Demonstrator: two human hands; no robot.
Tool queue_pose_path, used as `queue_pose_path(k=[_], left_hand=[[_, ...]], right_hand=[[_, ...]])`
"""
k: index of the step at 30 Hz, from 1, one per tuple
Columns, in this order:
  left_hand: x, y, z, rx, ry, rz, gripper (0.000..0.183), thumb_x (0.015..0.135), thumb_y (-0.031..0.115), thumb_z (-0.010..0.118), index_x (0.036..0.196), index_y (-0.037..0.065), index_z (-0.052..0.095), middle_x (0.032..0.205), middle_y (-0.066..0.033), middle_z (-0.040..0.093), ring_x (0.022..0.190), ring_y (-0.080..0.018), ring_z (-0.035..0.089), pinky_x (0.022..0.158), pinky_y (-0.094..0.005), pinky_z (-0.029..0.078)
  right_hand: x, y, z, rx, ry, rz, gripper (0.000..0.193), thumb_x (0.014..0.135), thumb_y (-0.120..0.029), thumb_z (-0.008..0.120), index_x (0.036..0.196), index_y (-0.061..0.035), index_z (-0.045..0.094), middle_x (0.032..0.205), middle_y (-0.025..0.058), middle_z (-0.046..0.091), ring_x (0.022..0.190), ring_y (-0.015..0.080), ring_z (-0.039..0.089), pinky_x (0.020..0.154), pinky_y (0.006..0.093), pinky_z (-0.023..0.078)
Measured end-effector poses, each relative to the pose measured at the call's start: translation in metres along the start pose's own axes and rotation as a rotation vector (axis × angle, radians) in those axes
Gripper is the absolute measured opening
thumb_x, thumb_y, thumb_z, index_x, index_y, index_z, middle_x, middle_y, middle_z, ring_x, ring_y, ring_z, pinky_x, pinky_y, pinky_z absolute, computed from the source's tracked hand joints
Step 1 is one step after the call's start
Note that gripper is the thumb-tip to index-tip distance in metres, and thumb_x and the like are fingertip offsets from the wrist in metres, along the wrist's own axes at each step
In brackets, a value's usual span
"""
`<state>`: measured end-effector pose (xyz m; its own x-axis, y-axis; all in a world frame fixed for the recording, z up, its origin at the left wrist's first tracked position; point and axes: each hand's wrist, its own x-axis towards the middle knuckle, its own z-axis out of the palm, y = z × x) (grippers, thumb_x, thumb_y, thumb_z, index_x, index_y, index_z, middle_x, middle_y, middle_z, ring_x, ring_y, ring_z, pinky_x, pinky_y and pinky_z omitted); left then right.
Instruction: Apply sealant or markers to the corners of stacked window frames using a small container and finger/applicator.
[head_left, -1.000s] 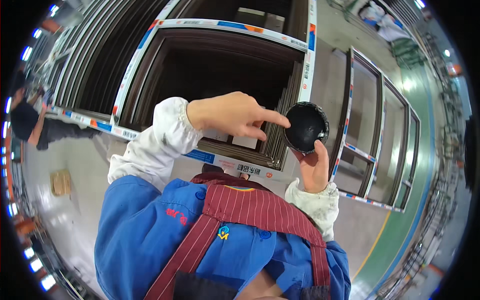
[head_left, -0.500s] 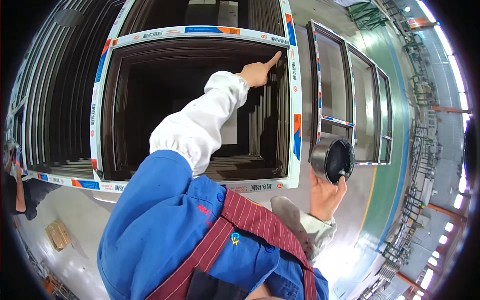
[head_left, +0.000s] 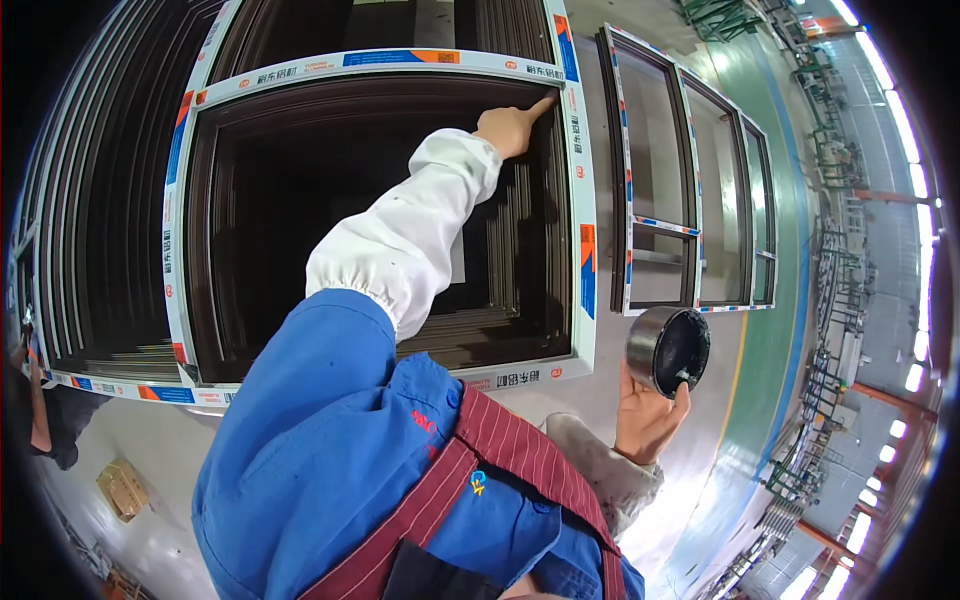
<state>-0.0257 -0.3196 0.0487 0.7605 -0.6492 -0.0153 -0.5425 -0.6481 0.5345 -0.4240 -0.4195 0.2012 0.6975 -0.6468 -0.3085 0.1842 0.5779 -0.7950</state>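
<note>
My left hand (head_left: 508, 132), in a white sleeve cover, reaches across a dark brown window frame (head_left: 455, 372). Its index finger is stretched out to the inner far right corner, and the tip seems to touch there. The other fingers look curled, and no held object shows. At the right, my right hand (head_left: 645, 415) grips a round dark metal cup (head_left: 650, 350) from below, thumb at the rim. The cup is tilted so its mouth faces right. Its inside is coated black, with a pale smear near the thumb. The frame's faces carry white printed protective film.
Several similar frames are stacked beneath and to the left (head_left: 110, 200). More frames (head_left: 690, 225) stand on the right, by a green floor lane (head_left: 745, 385). A cardboard box (head_left: 122, 490) lies on the floor at lower left. Another person's arm (head_left: 40, 410) shows at the left edge.
My left fingertip has moved slightly toward the frame's far right corner. The cup in my right hand has shifted a little downward in view. The whole view has turned slightly.
</note>
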Motion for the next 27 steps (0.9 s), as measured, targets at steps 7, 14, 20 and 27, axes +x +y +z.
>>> queue_pose_path(k=[7, 14, 20, 27], left_hand=[[-0.030, -0.002, -0.005, 0.114, 0.109, -0.118, 0.076, 0.079, 0.009, 0.056, 0.146, 0.024, 0.024, 0.070, -0.0096, 0.066, 0.061, -0.0270, 0.065, 0.057, -0.0373, 0.051], [-0.019, -0.003, -0.003, 0.184, 0.186, -0.014, 0.068, 0.076, 0.007, 0.055, 0.141, 0.019, 0.037, 0.071, -0.0087, 0.066, 0.066, -0.0262, 0.066, 0.057, -0.0390, 0.051], [-0.026, 0.004, -0.009, 0.166, 0.139, -0.112, 0.065, 0.076, 0.006, 0.053, 0.139, 0.017, 0.039, 0.073, -0.0097, 0.066, 0.069, -0.0274, 0.066, 0.060, -0.0396, 0.051], [-0.009, 0.007, -0.003, 0.035, 0.118, -0.085, 0.073, 0.075, 0.010, 0.058, 0.143, 0.020, 0.033, 0.077, -0.0149, 0.066, 0.070, -0.0311, 0.065, 0.062, -0.0415, 0.051]], right_hand=[[0.007, 0.007, 0.005, 0.061, -0.005, -0.009, 0.054, 0.090, -0.036, 0.051, 0.133, -0.0056, 0.041, 0.132, 0.0129, 0.049, 0.121, 0.0287, 0.046, 0.106, 0.0493, 0.035], [0.010, 0.008, 0.008, 0.088, -0.002, 0.011, 0.054, 0.090, -0.034, 0.051, 0.134, -0.0044, 0.041, 0.131, 0.0142, 0.049, 0.120, 0.0292, 0.047, 0.106, 0.0501, 0.034], [0.011, 0.008, 0.005, 0.074, 0.020, -0.015, 0.055, 0.090, -0.034, 0.051, 0.134, -0.0038, 0.040, 0.132, 0.0153, 0.048, 0.121, 0.0293, 0.046, 0.107, 0.0497, 0.034], [0.013, 0.009, 0.001, 0.091, 0.045, -0.013, 0.055, 0.089, -0.034, 0.054, 0.134, -0.0045, 0.040, 0.133, 0.0152, 0.047, 0.122, 0.0290, 0.044, 0.107, 0.0493, 0.034]])
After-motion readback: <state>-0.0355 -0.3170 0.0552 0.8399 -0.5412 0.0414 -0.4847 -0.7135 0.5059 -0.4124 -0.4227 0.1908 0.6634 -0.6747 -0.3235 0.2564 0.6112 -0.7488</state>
